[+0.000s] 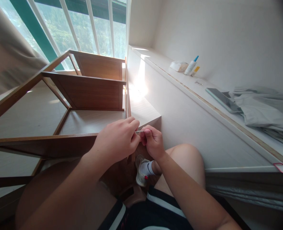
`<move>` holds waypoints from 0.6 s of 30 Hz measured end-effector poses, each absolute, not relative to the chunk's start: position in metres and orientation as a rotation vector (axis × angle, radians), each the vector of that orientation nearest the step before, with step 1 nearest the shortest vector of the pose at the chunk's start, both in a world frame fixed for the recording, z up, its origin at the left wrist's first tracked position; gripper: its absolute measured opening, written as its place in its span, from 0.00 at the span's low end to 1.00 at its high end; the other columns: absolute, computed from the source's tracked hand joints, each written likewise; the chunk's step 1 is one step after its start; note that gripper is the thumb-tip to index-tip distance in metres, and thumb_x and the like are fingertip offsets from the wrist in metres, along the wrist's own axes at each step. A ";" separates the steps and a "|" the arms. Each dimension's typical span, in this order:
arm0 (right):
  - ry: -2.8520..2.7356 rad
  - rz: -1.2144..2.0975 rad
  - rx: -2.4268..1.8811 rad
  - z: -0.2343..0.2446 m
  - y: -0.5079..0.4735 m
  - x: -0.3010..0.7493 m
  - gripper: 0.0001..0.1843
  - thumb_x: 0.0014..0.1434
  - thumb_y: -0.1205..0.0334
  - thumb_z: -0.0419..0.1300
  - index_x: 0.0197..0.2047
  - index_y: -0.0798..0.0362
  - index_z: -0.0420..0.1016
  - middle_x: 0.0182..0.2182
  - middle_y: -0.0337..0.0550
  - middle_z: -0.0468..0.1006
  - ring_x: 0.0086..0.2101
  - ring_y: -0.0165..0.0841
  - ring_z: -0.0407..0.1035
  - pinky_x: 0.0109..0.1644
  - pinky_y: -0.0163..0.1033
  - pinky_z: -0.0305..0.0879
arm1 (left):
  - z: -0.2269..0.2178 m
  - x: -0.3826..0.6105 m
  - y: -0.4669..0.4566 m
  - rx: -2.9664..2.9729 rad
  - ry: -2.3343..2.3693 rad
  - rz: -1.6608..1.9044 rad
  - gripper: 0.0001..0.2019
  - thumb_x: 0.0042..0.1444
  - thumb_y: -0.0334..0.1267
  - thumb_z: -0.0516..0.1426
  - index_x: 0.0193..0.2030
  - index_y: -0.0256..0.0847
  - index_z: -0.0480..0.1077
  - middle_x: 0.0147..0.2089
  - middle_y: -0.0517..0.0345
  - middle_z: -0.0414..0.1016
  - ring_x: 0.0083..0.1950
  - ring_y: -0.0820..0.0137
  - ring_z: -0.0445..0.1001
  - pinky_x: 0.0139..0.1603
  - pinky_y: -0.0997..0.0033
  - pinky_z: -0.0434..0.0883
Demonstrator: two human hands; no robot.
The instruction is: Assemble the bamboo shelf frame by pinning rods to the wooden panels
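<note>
Pinching a thin silvery metal pin [139, 131] between both sets of fingertips, I am holding it level, its long axis running left to right from my left hand [118, 140] to my right hand [153, 142], just beside the brown wooden shelf frame [84, 92].

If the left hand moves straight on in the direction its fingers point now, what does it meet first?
The left hand points toward the right hand, so it would most likely meet those fingers first, around the thin metal tool both pinch. Depth is unclear.
</note>
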State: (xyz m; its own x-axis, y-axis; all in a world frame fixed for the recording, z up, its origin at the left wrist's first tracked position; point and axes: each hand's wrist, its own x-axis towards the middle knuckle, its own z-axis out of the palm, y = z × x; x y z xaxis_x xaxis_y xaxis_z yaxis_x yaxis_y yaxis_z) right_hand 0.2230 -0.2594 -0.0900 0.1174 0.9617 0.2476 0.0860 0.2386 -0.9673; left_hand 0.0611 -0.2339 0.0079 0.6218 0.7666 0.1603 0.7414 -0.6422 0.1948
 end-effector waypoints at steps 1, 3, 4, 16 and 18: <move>-1.273 0.903 -1.129 -0.090 -0.260 0.223 0.28 0.65 0.36 0.51 0.25 0.50 0.66 0.18 0.36 0.64 0.20 0.29 0.56 0.26 0.37 0.53 | 0.008 0.061 -0.234 2.731 1.270 0.349 0.06 0.60 0.37 0.48 0.34 0.43 0.63 0.36 0.58 0.72 0.36 0.66 0.71 0.29 0.65 0.55; -1.280 0.901 -1.114 -0.091 -0.261 0.223 0.28 0.65 0.37 0.52 0.24 0.50 0.66 0.18 0.36 0.64 0.20 0.29 0.56 0.26 0.37 0.53 | 0.007 0.061 -0.234 2.736 1.261 0.349 0.06 0.60 0.37 0.48 0.34 0.44 0.63 0.37 0.58 0.71 0.35 0.66 0.71 0.29 0.65 0.55; -1.282 0.899 -1.107 -0.092 -0.261 0.224 0.27 0.65 0.38 0.52 0.24 0.50 0.66 0.18 0.36 0.65 0.20 0.29 0.57 0.26 0.37 0.53 | 0.007 0.061 -0.234 2.739 1.258 0.347 0.06 0.60 0.37 0.48 0.34 0.44 0.62 0.37 0.58 0.71 0.35 0.66 0.71 0.29 0.64 0.55; -1.273 0.905 -1.133 -0.091 -0.261 0.223 0.28 0.65 0.37 0.51 0.24 0.50 0.66 0.18 0.36 0.64 0.20 0.29 0.57 0.26 0.37 0.53 | 0.008 0.061 -0.234 2.748 1.266 0.350 0.05 0.60 0.37 0.48 0.33 0.44 0.61 0.36 0.58 0.71 0.35 0.66 0.70 0.28 0.64 0.53; -1.276 0.908 -1.134 -0.091 -0.261 0.223 0.28 0.65 0.37 0.52 0.24 0.50 0.66 0.18 0.36 0.64 0.20 0.29 0.57 0.26 0.37 0.54 | 0.008 0.061 -0.234 2.747 1.267 0.354 0.05 0.60 0.37 0.48 0.33 0.44 0.61 0.36 0.59 0.71 0.34 0.66 0.70 0.28 0.64 0.53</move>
